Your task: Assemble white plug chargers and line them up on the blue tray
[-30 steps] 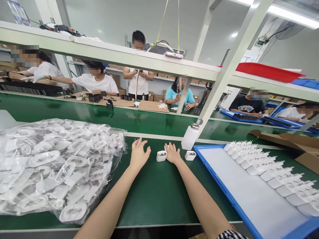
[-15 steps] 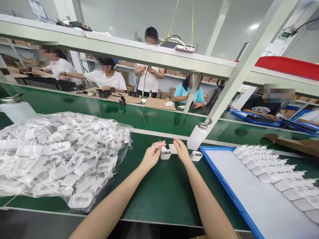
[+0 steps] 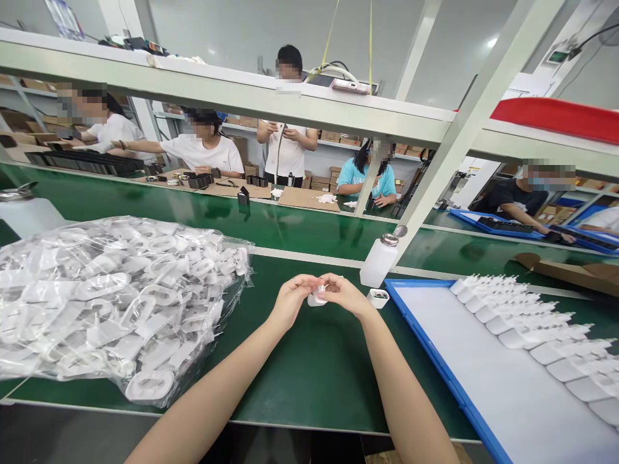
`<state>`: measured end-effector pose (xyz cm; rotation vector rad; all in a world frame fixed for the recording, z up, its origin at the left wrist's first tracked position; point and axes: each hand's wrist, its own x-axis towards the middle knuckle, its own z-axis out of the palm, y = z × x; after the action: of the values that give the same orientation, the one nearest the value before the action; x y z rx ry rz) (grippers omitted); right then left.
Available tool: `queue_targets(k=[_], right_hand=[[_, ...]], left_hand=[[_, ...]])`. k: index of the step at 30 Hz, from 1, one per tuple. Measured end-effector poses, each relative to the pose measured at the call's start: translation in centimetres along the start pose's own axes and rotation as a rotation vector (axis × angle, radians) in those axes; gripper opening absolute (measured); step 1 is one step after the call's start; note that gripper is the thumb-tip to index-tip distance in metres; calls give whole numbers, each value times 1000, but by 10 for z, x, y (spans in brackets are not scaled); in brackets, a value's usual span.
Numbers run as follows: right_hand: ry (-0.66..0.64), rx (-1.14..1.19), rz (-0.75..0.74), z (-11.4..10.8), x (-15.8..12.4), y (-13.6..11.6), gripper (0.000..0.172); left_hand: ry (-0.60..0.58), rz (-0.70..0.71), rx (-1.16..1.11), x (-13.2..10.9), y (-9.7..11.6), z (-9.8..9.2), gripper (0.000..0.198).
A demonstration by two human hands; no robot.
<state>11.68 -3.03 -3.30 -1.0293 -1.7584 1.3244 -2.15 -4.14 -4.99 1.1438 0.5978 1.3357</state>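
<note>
My left hand [image 3: 291, 301] and my right hand [image 3: 344, 295] meet over a small white plastic charger housing [image 3: 316, 300] on the green bench. The fingers of both hands are closed around its top, the left from one side, the right from the other. A small white piece shows between the fingertips, but its shape is mostly covered. Just right of my right hand stands a second white housing [image 3: 378, 298], its open top showing dark and metallic parts inside.
At left lies a clear bag [image 3: 120, 309] full of white plastic parts. A blue-rimmed tray [image 3: 430, 357] with rows of white plug pieces [image 3: 527, 322] is on the right. A white dispenser bottle [image 3: 380, 261] stands behind the housings. Co-workers sit across the green bench [image 3: 300, 386].
My right hand has moved left to the housing, and its fingers have closed there beside my left hand's. The white card-like piece between the hands is now mostly hidden.
</note>
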Motion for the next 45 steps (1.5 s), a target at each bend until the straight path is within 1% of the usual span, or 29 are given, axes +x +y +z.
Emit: queue_targets(k=[2, 3, 4, 5, 7, 8, 10, 13, 15, 18, 21, 26, 31, 36, 39, 41, 43, 45], right_hand=[[37, -51, -17, -3, 1, 3, 20], [85, -97, -19, -4, 2, 5, 21], [146, -158, -15, -4, 3, 7, 21], [213, -231, -8, -4, 3, 10, 22], [330, -392, 5, -1, 5, 13, 24], [366, -470, 6, 1, 6, 14, 24], [399, -592, -4, 5, 7, 14, 22], [378, -671, -16, 6, 7, 14, 19], [332, -673, -17, 2, 7, 14, 17], [282, -662, -24, -5, 6, 18, 14], [271, -649, -43, -9, 6, 20, 13], [256, -638, -56, -8, 7, 21, 12], [231, -642, -24, -7, 5, 19, 13], [202, -622, 20, -9, 3, 16, 23], [178, -645, 33, -11, 3, 15, 19], [159, -672, 43, -11, 3, 13, 15], [133, -692, 61, -11, 5, 10, 9], [104, -709, 79, -12, 7, 7, 5]], left_hand=[[158, -1, 96, 2, -1, -2, 13], [227, -8, 207, 2, -3, -4, 13], [269, -23, 344, 3, -5, -5, 15], [277, -45, 482, 3, -8, -6, 21], [205, -97, 694, 4, -15, -7, 37], [156, -115, 749, 4, -19, -7, 43], [98, -121, 788, 5, -27, -7, 43], [85, -86, 770, 8, -36, -8, 30], [59, -85, 728, 11, -40, -11, 28], [27, -108, 657, 13, -44, -15, 31], [44, -115, 596, 13, -45, -17, 35], [56, -118, 568, 11, -45, -15, 34], [62, -107, 598, 11, -42, -15, 32], [58, -91, 654, 12, -41, -16, 32], [60, -88, 681, 12, -38, -15, 31], [39, -106, 721, 13, -32, -15, 29], [4, -139, 814, 16, -23, -13, 25], [-45, -181, 958, 22, -13, -10, 18]])
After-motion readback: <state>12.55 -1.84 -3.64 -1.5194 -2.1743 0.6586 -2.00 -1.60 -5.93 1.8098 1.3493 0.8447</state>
